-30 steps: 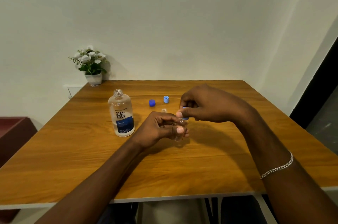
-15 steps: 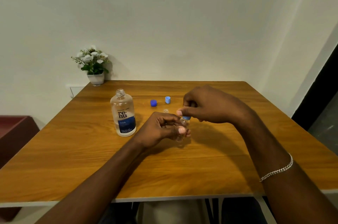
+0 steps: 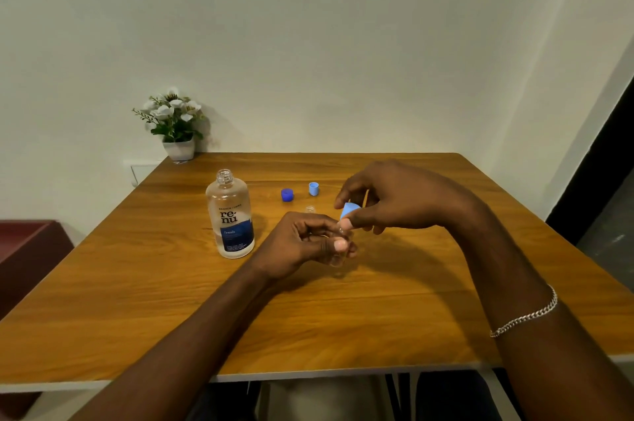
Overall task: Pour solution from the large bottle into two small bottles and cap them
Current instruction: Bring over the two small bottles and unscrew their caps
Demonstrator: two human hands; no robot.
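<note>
Head view, capping step: left hand (image 3: 302, 242) grips a bottle (image 3: 338, 258), right hand (image 3: 404, 201) pinches its cap (image 3: 350, 211) just above; next it probably needs seating and twisting.

The wooden table (image 3: 377, 317) is carrying an upright, uncapped large bottle (image 3: 230, 214). Right of this bottle a dark blue cap (image 3: 287, 194), a light blue cap (image 3: 313, 188) and a small clear bottle (image 3: 310, 209) are resting; behind it a potted plant (image 3: 176, 127) is standing
</note>
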